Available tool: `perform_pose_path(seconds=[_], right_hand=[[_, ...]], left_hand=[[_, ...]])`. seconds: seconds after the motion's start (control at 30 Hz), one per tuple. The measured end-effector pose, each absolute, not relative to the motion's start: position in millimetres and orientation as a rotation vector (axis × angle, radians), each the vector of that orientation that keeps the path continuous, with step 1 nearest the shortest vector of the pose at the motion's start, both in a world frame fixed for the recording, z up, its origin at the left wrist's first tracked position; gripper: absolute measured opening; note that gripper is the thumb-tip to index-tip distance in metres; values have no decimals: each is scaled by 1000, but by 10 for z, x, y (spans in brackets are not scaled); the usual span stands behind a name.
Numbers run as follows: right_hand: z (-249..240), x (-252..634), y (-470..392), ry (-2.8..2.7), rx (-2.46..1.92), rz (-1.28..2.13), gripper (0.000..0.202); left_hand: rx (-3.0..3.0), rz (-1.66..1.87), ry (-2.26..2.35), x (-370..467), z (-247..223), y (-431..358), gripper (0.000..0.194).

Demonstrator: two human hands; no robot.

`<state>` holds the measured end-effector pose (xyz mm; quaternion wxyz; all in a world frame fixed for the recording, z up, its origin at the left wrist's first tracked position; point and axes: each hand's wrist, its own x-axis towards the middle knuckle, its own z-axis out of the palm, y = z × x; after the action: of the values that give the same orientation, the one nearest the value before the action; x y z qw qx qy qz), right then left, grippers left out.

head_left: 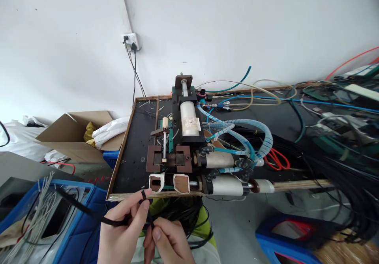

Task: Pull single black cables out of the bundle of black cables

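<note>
A black cable (85, 212) runs from the left into my left hand (126, 226), whose thumb and fingers are closed on it. A narrow black band or strip (143, 194) shows at the left index fingertip; I cannot tell which. Close beside it, my right hand (168, 238) pinches a black stretch of cable (150, 220) between thumb and fingers. Both hands are just in front of the bench edge, below the brown jaw pads (181, 183) of a pneumatic machine (190, 118). More black cables (189, 216) lie over my lap, partly hidden by the hands.
Air cylinders (222, 160) and blue-wrapped hoses (263, 133) occupy the bench's middle. A thick bundle of black cables (328, 185) hangs over its right side. Blue crates stand on both sides, the left crate (91, 208) holding pale thin strips. Behind it sits an open cardboard box (65, 147).
</note>
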<state>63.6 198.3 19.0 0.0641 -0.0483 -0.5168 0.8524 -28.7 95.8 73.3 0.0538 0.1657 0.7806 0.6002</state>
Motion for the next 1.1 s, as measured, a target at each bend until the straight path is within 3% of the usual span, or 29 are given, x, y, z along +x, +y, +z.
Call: perform_pose_path(seconds=[0.17, 0.3, 0.47, 0.67, 0.93, 1.1], right_hand=[[124, 673, 1972, -1501, -41, 2571, 61], [96, 668, 1985, -1120, -90, 2731, 57], [138, 563, 2016, -546, -39, 2737, 41], [179, 474, 1987, -454, -88, 2742, 37], [214, 448, 1992, -473, -165, 2780, 37], [211, 450, 1984, -462, -153, 2784, 37]], left_hand=[[360, 2008, 2116, -238, 624, 960, 27], [312, 2184, 1906, -243, 636, 1031, 26], [369, 2363, 1621, -234, 780, 1112, 42], [265, 2468, 1542, -214, 776, 1118, 60], [394, 2385, 1692, -189, 623, 1026, 28], [493, 2400, 1672, -171, 638, 1000, 23]])
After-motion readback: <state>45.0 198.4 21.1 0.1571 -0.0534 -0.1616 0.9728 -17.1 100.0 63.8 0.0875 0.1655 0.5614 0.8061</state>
